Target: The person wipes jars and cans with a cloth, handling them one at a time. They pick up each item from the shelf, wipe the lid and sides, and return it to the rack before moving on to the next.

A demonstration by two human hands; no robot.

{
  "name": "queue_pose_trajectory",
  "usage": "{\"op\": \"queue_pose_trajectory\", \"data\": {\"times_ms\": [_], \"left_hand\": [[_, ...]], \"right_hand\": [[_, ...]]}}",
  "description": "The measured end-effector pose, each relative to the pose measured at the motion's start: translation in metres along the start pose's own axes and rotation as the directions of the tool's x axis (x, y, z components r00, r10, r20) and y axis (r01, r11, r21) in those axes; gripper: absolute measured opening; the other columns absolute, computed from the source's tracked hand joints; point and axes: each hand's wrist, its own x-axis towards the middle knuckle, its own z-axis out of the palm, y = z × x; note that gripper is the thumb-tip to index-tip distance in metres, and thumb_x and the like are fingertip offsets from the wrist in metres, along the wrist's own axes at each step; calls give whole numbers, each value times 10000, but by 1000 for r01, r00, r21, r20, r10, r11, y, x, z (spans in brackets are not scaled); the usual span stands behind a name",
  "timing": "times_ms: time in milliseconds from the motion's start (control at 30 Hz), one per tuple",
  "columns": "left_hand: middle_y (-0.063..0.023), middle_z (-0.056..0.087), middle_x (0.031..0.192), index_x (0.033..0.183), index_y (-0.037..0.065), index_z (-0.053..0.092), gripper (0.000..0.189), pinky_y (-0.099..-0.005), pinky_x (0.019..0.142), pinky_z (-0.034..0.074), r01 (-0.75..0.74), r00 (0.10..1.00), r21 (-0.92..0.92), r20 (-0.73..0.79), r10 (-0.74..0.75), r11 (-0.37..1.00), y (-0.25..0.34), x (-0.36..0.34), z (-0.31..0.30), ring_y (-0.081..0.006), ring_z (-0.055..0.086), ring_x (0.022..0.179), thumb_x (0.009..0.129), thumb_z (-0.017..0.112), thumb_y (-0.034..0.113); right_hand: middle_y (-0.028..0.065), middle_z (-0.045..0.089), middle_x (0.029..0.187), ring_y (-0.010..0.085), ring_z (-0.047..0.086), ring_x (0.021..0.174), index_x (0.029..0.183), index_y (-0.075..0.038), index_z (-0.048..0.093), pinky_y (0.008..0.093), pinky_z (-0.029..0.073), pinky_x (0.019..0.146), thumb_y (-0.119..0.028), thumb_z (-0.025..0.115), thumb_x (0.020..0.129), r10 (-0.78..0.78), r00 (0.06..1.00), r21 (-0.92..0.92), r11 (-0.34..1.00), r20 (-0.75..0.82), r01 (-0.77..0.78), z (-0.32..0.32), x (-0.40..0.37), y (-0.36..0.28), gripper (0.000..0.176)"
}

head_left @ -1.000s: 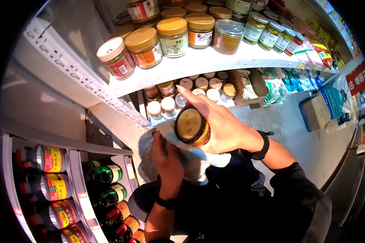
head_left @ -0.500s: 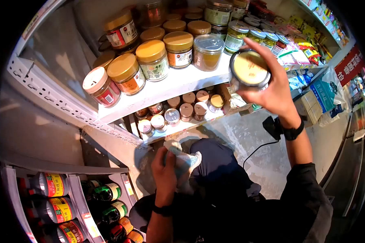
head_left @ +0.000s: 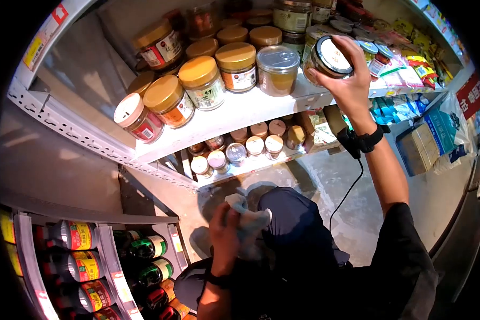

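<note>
Jar (head_left: 329, 57) with a dark-rimmed, pale lid is clamped between the thumb and fingers of the right hand (head_left: 353, 89), up at the front edge of the upper shelf (head_left: 240, 113). Its lid is on, and the jar tilts, with the top turned towards the viewer. Gold-lidded jars (head_left: 198, 81) stand on that shelf beside a clear-lidded jar (head_left: 278, 68); the held one is in the grip rather than standing among them (whether its base brushes anything, I cannot tell). Nor can I tell how clean its sides are.

The right arm reaches forward and up, elbow bent, the thumb on the near side of the jar and the fingers curled over the far side. A dark band (head_left: 369, 141) circles the wrist. Lower down, near the knee, the left hand (head_left: 224, 230) pinches a pale, bunched cloth (head_left: 252, 226), which is well apart from the jar. Small jars (head_left: 255, 146) line the lower shelf, and bottles (head_left: 85, 265) lie on a rack to the left.
</note>
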Motion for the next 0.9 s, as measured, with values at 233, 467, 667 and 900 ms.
{"op": "queue_pose_trajectory", "data": {"times_ms": [233, 467, 667, 900], "left_hand": [[-42, 666, 1036, 1173, 1, 628, 237, -258, 833, 470, -30, 999, 106, 15, 28, 994, 0, -6, 1, -123, 597, 930, 992, 521, 109], [-38, 663, 1030, 1168, -3, 632, 241, -259, 832, 469, -41, 999, 37, 8, 41, 998, 0, -3, 5, -120, 592, 928, 992, 524, 121], [-28, 660, 1031, 1166, -9, 636, 245, -255, 835, 461, 16, 999, -2, -32, -16, 1000, -5, 1, 2, -110, 585, 923, 988, 544, 133], [-11, 641, 996, 1141, -3, 631, 220, -238, 814, 457, 24, 999, -122, 24, -21, 992, -12, 7, -2, -95, 574, 894, 994, 505, 102]], "right_hand": [[134, 613, 1227, 276, 617, 1109, 1216, -33, 599, 350, 503, 963, -164, 901, 625, 63, 998, -26, 998, -9, -63, 6, -20, 14, 676], [126, 620, 1199, 278, 623, 1092, 1187, -38, 608, 356, 504, 954, -201, 895, 637, 142, 989, -31, 989, -43, -143, 15, -27, 19, 641], [132, 620, 1178, 285, 627, 1077, 1203, -37, 595, 355, 507, 938, -219, 889, 649, 239, 971, -27, 971, -9, -239, 17, -24, 23, 653], [163, 597, 1179, 314, 620, 1068, 1208, -7, 573, 373, 511, 931, -253, 889, 659, 263, 964, -72, 963, 47, -259, 16, -18, 17, 679]]}}
